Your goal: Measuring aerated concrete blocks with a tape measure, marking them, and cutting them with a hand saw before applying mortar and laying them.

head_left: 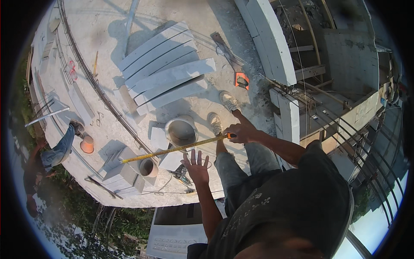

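My right hand (242, 131) is closed around a small tape measure with an orange case (231, 135). Its yellow blade (177, 147) is pulled far out to the left, and the free end hangs over a stack of pale blocks. Just below the blade, my left hand (197, 169) is raised with its fingers spread and nothing in it. Whether its fingertips touch the blade cannot be made out. A round bucket (196, 129) of grey mix stands beyond the blade, close to my shoes.
Long pale blocks (161, 54) lie in rows ahead. A handsaw (236, 64) rests beside a block wall (276, 47), with a drop beyond it. Stacked blocks (123, 177), a smaller bucket (148, 167) and a power tool (183, 176) are leftward. Another person (58, 149) is far left.
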`<state>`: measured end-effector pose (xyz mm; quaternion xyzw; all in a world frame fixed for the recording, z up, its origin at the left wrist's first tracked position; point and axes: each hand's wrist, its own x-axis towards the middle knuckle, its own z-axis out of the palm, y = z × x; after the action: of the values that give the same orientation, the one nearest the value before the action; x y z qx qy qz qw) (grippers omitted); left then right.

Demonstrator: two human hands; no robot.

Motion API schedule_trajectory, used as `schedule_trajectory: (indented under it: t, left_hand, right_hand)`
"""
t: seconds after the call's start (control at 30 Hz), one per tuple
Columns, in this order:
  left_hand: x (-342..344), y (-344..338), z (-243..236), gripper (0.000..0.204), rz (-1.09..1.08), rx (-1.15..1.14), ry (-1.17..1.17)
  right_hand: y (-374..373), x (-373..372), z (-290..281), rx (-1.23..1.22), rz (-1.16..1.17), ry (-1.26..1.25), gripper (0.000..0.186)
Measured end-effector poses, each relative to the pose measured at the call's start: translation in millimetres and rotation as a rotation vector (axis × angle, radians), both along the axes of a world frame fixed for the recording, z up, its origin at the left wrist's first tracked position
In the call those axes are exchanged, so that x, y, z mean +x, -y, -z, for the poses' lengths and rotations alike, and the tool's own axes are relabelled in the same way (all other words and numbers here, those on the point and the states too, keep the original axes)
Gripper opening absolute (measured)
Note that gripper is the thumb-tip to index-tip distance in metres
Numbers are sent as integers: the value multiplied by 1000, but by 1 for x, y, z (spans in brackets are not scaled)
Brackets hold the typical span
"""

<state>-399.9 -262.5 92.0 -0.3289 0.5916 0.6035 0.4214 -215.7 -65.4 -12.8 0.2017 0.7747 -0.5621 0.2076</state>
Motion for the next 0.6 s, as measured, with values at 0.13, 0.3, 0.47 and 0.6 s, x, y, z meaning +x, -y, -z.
schedule_trajectory:
  t: [0.13, 0.3, 0.47, 0.6]
  left_hand:
    - [-46, -11, -26, 72, 127, 36, -232]
    - [-30, 45, -16, 71, 443, -125, -138]
    - [16, 153, 20, 68, 1412, -233, -186]
    - [37, 270, 85, 64, 1582, 113, -269]
  right_hand:
    - [98, 13, -32, -191, 176, 46, 43]
    - [131, 32, -65, -123, 596, 260, 64]
    - [138, 83, -43, 40, 932, 479, 73]
    - [129, 95, -52, 141, 930, 480, 73]
